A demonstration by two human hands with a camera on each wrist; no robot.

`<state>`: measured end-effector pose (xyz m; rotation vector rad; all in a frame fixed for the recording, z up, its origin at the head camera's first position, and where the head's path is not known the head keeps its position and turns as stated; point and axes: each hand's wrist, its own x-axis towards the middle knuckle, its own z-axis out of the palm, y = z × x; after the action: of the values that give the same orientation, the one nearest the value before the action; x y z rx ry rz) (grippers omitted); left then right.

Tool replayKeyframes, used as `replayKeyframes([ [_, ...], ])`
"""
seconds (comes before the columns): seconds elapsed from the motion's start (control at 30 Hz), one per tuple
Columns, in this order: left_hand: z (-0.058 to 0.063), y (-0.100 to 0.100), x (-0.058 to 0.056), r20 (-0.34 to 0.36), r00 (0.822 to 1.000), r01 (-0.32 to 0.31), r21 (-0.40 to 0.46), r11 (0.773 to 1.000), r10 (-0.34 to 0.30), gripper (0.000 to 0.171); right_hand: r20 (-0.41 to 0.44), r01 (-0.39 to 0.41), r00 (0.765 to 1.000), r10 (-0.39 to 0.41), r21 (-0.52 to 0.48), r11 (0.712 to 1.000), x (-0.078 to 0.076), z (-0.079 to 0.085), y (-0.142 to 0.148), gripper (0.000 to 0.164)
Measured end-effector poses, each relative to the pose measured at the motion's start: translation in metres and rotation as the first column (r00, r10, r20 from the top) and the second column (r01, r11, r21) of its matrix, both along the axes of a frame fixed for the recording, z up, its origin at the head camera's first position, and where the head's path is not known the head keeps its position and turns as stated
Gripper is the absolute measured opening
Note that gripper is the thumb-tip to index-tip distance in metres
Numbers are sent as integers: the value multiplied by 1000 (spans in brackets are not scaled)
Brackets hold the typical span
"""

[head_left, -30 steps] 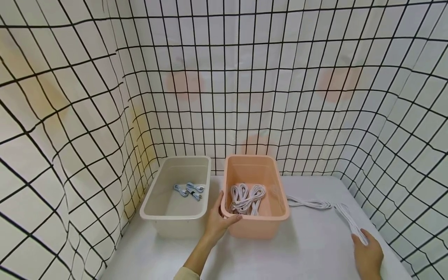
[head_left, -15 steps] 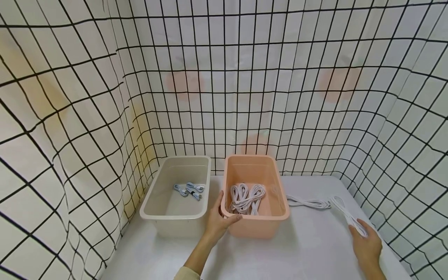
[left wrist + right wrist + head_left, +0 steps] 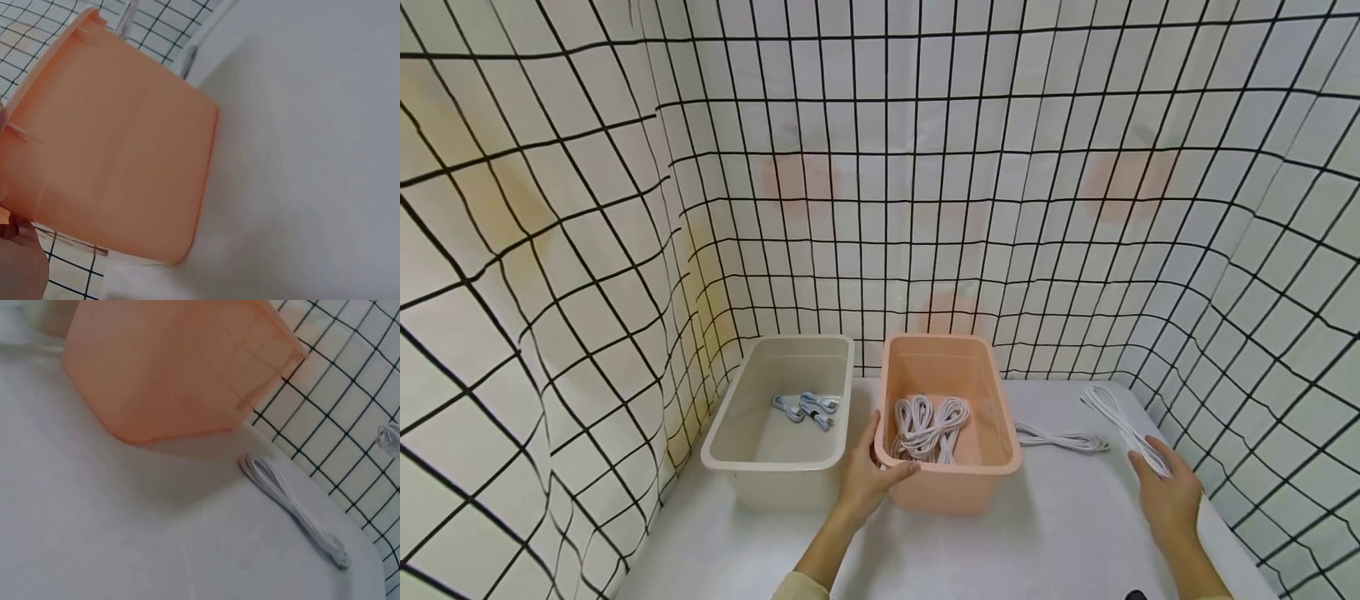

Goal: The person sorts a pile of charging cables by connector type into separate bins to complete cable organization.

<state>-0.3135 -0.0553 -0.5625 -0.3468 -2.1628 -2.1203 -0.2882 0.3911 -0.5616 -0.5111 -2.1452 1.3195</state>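
Note:
My left hand [image 3: 867, 479] grips the front-left corner rim of the peach bin [image 3: 951, 487], thumb over the front edge. Its fingers also show at the bin's rim in the left wrist view. At the right, my right hand [image 3: 1171, 492] holds a bundled white cable [image 3: 1116, 417] by its near end, and the looped far end points back and left. In the right wrist view only a bit of that bundle shows at the right edge. Another white cable bundle [image 3: 1063, 438] lies on the table between the peach bin and my right hand. Several coiled white cables [image 3: 931, 429] lie inside the peach bin.
Left of the peach bin stands a cream bin [image 3: 775, 467] holding several short light-blue cables [image 3: 808, 408]. Black grid netting [image 3: 925, 192] encloses the white table [image 3: 970, 558] at the back and both sides. A small dark object [image 3: 1136, 595] shows at the bottom edge.
My right hand has moved back and slightly left with the white cable bundle, away from the bundle lying on the table. My left hand has stayed on the peach bin's rim.

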Motion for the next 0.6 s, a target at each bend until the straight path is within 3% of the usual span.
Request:
replayKeyframes([
  [0.6, 1, -1, -1, -17, 1000, 15, -24, 1000, -16, 117, -46, -127, 991, 126, -25, 992, -17, 52, -69, 49],
])
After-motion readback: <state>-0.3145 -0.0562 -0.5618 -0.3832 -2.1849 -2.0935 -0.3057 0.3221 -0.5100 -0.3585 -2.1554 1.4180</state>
